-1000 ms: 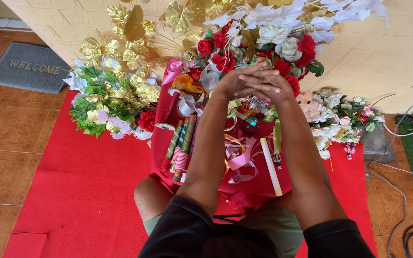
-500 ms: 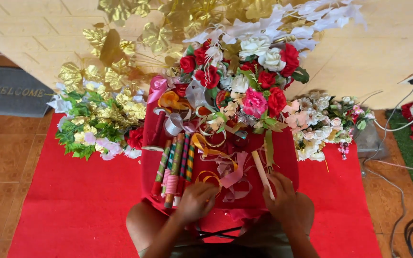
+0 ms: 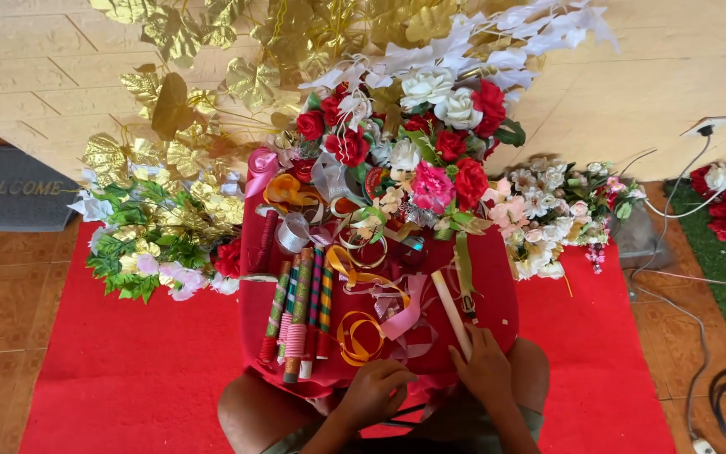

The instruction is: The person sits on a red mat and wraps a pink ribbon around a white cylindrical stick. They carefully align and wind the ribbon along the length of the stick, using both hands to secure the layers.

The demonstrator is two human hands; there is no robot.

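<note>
The person sits on the floor with a red tray [image 3: 497, 286] of craft bits resting across the knees. The left hand [image 3: 377, 391] is down at the near edge of the tray, fingers curled inward over the red surface just below a loop of orange ribbon [image 3: 355, 336]; I can't tell whether it pinches anything. The right hand [image 3: 487, 366] sits to the right of it, fingers closing on the near end of a pale cream stick [image 3: 451, 311] that runs away from the person, slanting slightly left. A green ribbon [image 3: 464, 265] hangs just beside the stick's far end.

On the left part of the tray lies a row of wrapped rolls [image 3: 300, 315], striped in green, red and pink, lying side by side and pointing away. A tangle of pink ribbon [image 3: 405, 315] lies between the rolls and the stick.

At the far edge of the tray stands a bouquet of red, white and pink artificial roses [image 3: 430, 151], with gold leaves [image 3: 212, 50] spreading above it against the pale wall. A bunch of green foliage with small flowers [image 3: 149, 244] lies on the red mat [image 3: 111, 370] to the left, and a cluster of pale blossoms [image 3: 548, 210] to the right. Cables [image 3: 699, 336] trail over the tiled floor at the far right.
</note>
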